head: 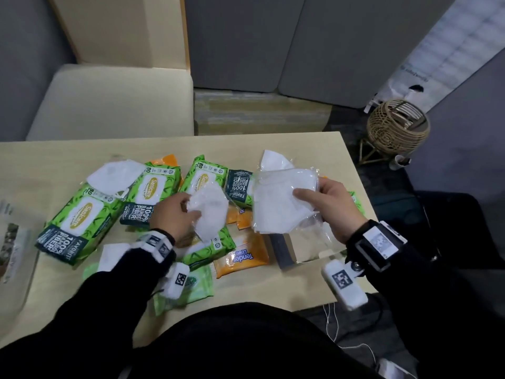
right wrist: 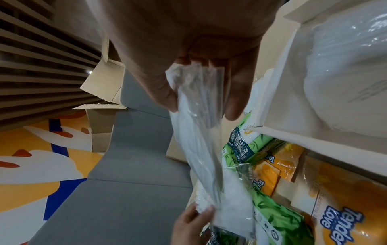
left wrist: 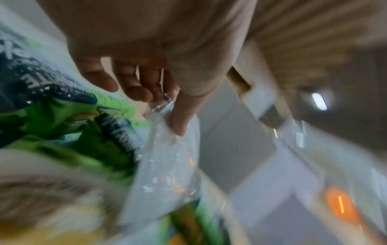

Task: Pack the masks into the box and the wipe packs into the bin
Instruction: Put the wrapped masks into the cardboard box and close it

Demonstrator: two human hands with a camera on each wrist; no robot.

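— While a sheaf of wrapped masks [head: 284,198] is pinched in the right hand [head: 332,206] above the open box [head: 308,254], what could be lost?

— The slick wrappers could be let slide, and masks spilled among the wipe packs [head: 82,214] on the surface [head: 314,149].

— And the left hand [head: 172,212]?

— A single bagged mask [head: 211,212] is gripped by its fingers [left wrist: 134,86]. Its loose film could be snagged on the box flap. No bin can be made out.

Glossy clear plastic wraps masks [head: 284,198]; table [head: 314,285] matt pale wood
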